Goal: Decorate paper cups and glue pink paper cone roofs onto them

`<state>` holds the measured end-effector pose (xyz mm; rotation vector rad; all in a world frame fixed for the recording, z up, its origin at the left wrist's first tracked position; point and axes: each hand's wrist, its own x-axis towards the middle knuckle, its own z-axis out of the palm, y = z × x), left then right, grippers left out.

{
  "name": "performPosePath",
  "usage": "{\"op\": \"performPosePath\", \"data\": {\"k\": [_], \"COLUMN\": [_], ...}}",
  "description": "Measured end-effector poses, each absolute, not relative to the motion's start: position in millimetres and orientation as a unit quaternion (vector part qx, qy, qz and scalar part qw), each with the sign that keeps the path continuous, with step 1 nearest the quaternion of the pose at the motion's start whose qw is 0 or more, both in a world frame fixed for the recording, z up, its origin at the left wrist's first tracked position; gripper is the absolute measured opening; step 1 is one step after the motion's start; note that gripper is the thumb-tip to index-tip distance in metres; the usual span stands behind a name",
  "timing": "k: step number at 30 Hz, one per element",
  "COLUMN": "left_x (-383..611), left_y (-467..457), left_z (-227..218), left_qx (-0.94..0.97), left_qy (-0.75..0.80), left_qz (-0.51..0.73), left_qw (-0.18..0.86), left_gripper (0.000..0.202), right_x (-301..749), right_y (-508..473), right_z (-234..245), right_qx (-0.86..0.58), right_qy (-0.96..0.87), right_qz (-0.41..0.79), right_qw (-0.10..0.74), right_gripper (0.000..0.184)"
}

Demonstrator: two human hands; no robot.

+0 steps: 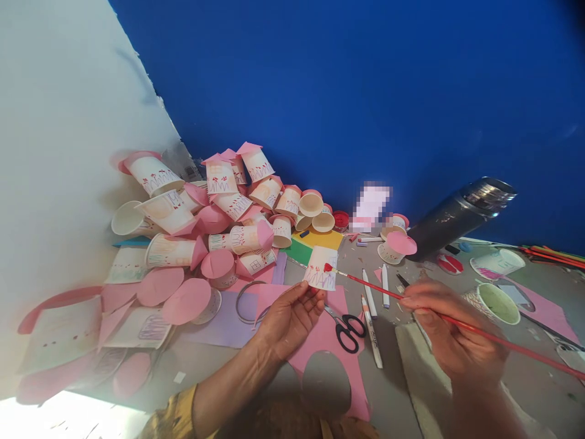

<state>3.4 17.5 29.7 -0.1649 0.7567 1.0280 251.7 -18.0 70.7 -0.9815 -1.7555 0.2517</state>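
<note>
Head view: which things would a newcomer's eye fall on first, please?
Probably the heap of paper cups with pink paper tops, on the left, with a broad blue wall behind. Then, near the middle, the left hand holds a decorated cup, and the right hand holds a red-handled paintbrush, its red tip at that cup.

Blue wall point(347, 91) and pale wall point(68, 79) meeting in a corner
The blue runs behind the grey tabletop's point(388, 344) far edge; bright light point(86, 421) whitens its near left corner.
</note>
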Motion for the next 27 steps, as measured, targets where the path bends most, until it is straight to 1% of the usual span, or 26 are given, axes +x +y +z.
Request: {"op": "performPosePath", "data": {"k": [7,15,20,25,27], "left_x": [2.2,2.6,3.0,1.7,1.1], "left_y": [17.9,18.9,18.5,19.6,20.5], "left_z": [29.5,32.4,32.4,32.8,33.0], "left_qx": [-0.091,-0.103,-0.097,-0.107,-0.113], "left_qy": [0.340,0.350,0.346,0.347,0.342], "left_qz": [0.476,0.469,0.472,0.469,0.470], "left_qw": [0.806,0.804,0.805,0.805,0.806], "left_gripper": [0.019,0.022,0.024,0.025,0.026], "right_x": [253.1,255.2,255.5,256.8,257.4], "right_y": [-16.6,-18.4,-17.8,-20.1,-21.0], "right_z": [73.1,72.4,71.9,72.6,72.5], "right_qx": [-0.397,-0.406,-0.391,-0.401,-0.409], "right_qy": [-0.753,-0.733,-0.753,-0.720,-0.714], "right_qz": [0.112,0.098,0.119,0.117,0.117], "right_qw": [0.512,0.536,0.516,0.554,0.557], "right_gripper": [0.026,0.023,0.027,0.024,0.024]}}
